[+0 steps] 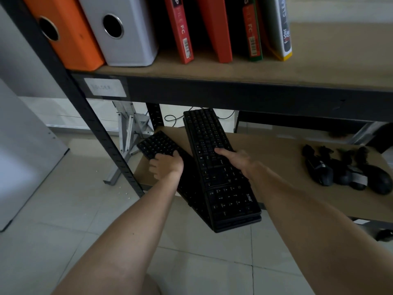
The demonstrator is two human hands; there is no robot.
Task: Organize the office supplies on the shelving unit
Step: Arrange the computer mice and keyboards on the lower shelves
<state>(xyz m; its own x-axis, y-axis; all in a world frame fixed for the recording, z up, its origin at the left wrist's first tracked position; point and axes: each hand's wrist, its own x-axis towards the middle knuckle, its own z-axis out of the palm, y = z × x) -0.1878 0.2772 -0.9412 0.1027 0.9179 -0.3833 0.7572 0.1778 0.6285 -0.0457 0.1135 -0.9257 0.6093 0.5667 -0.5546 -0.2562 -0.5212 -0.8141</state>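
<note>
Squaring the keyboards on the lower shelf (276, 150) is going best if the left hand (168, 165), gripping the skewed keyboard (157, 145), is swinging it under the stack (214, 167) while the right hand (236, 160) is curling over the stack's right edge.

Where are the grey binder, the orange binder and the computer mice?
grey binder (125, 39), head view, on its spine.
orange binder (70, 37), head view, on its spine.
computer mice (348, 173), head view, on the middle of the pile.
</note>
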